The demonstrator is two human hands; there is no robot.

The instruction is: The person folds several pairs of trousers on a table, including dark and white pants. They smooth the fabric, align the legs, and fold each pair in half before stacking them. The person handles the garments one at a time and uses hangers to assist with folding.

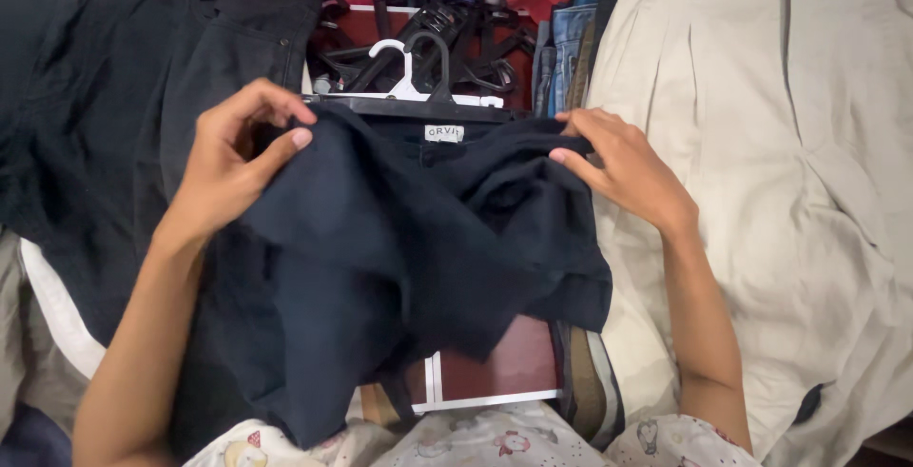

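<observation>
Beige trousers [761,191] cover the right side of the view, spread flat, waistband at the top edge. A black garment [95,125] lies across the upper left, a button visible near its top corner. Centre: dark navy shorts [399,248], bunched and hanging from a black clip hanger [409,106], a small white label at the waistband just below the bar. Left hand [233,167] pinches the left end of the shorts' waist, thumb and fingers closed on the cloth beside the hanger's end. Right hand [628,167] grips the right end of the waist, fingers curled over the fabric. Hands well apart, one at each end of the bar. Behind the hanger, a heap of spare black hangers [447,39], one white hook among them. Folded jeans [569,44] stand between the heap and the trousers. Below the shorts, a dark red board with white edging [495,372].
</observation>
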